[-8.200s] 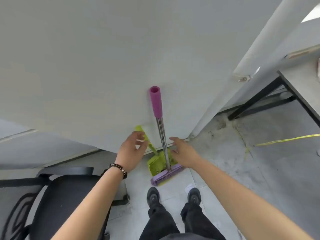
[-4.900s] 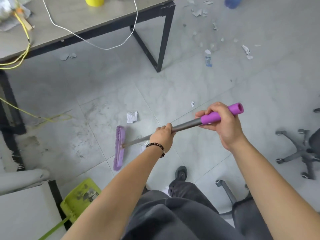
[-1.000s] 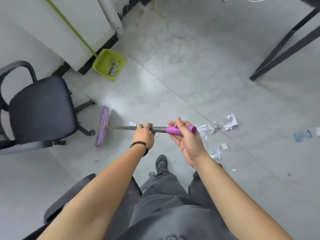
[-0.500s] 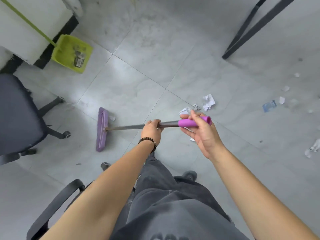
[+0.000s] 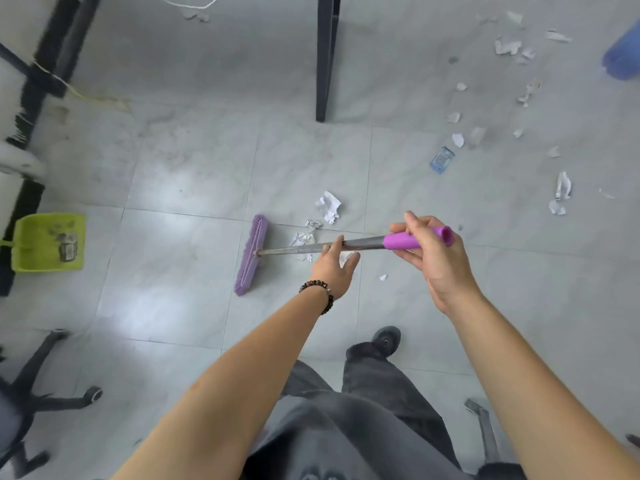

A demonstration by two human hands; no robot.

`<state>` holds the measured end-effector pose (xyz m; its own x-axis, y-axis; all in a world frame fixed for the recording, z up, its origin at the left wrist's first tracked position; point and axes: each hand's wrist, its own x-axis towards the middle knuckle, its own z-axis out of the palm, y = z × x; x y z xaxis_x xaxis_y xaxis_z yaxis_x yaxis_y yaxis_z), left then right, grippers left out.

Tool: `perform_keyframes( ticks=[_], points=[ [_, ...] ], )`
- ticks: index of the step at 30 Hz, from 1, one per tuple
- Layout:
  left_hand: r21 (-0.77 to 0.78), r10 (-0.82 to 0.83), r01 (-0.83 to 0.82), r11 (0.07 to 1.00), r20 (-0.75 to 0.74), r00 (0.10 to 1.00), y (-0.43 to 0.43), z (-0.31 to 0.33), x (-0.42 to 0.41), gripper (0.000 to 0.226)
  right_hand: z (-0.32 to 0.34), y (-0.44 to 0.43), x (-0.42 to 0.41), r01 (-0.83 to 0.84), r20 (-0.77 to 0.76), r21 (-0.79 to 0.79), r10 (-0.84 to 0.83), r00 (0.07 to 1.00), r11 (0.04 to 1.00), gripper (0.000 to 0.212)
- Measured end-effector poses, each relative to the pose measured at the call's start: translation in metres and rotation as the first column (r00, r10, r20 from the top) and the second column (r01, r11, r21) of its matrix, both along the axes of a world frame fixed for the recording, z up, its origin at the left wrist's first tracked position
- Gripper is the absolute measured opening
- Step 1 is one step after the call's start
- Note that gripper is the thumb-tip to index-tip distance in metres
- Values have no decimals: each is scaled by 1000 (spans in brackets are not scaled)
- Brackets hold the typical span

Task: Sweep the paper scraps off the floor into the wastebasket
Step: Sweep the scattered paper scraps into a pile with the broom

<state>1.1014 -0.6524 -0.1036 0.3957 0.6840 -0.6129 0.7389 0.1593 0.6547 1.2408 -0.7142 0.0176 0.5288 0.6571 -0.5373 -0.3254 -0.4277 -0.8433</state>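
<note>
Lying on the tiled floor [image 5: 180, 258] near the middle of the view, a small heap of crumpled paper scraps [image 5: 327, 206] sits just at 3 o'clock of the purple head of the broom [image 5: 251, 256], with some bits under its steel shaft. More scraps are strewn well apart toward 1 and 2 o'clock, around a clear bluish wrapper [image 5: 441, 160]. The right grip [image 5: 433, 258] is curled round the purple sleeve at the shaft's end, forefinger raised. The left grip [image 5: 332, 268], with a bead bracelet [image 5: 317, 294] at the wrist, is loose: fingers lie against the bare shaft, thumb spread off it. A green dustpan [image 5: 48, 242] rests at 9 o'clock, a black bench leg [image 5: 325, 57] stands at 12, a blurred blue shape [image 5: 621, 57] shows at 2, and a chair base [image 5: 34, 403] at 8.
</note>
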Motion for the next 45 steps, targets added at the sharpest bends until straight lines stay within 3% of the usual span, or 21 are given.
perform_keyframes(
  ticks=[5, 11, 15, 21, 27, 34, 42, 45],
  points=[
    [-1, -140, 141, 990, -46, 989, -38, -2, 136, 62, 3, -53, 125, 168, -8, -27, -168, 986, 985, 19],
    [39, -259, 256, 966, 84, 962, -83, 14, 267, 37, 28, -112, 238, 350, 7, -37, -350, 937, 936, 17],
    [55, -426, 423, 904, 76, 901, -82, 19, 312, 28, 39, -128, 277, 466, -14, -30, -467, 884, 884, 20],
    [142, -538, 544, 827, -84, 839, -50, 31, 307, 32, 45, -112, 305, 370, -81, -26, -371, 925, 929, 26],
    [124, -423, 452, 883, -203, 883, -1, 10, 249, 35, 13, -44, 280, 183, -233, -65, -193, 953, 981, 20],
    [-57, -236, 230, 972, -303, 923, -4, -26, 210, 42, -42, -10, 249, -30, -351, -142, -22, 936, 989, 10],
    [-119, -39, -5, 993, -361, 932, -55, -37, 307, 51, -76, -33, 341, -252, -425, -111, 183, 886, 961, 14],
    [-130, -1, -46, 991, -340, 940, -79, -36, 374, 50, -77, -55, 408, -236, -426, -130, 161, 891, 963, 15]
  ],
)
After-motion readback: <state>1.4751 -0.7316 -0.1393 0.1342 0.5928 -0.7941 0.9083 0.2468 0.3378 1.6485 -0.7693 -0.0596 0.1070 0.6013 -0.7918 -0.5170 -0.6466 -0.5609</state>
